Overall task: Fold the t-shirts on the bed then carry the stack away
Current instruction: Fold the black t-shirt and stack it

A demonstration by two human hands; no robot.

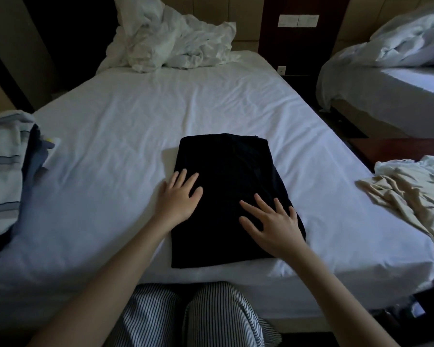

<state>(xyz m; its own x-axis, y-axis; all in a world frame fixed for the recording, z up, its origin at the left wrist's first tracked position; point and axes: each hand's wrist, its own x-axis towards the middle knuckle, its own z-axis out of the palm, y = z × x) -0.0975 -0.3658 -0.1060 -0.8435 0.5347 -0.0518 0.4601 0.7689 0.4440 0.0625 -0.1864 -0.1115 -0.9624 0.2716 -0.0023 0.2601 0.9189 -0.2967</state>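
A black t-shirt, folded into a long rectangle, lies on the white bed sheet near the front edge. My left hand rests flat on its left edge with the fingers straight and spread. On the shirt's lower right part my right hand presses down, fingers spread wide. A crumpled cream t-shirt lies at the bed's right corner. At the left edge sits a pile of clothes, light fabric with blue stripes over darker pieces.
Rumpled white bedding is heaped at the head of the bed. A second bed stands to the right across a narrow dark gap. My striped trousers show below the bed's front edge.
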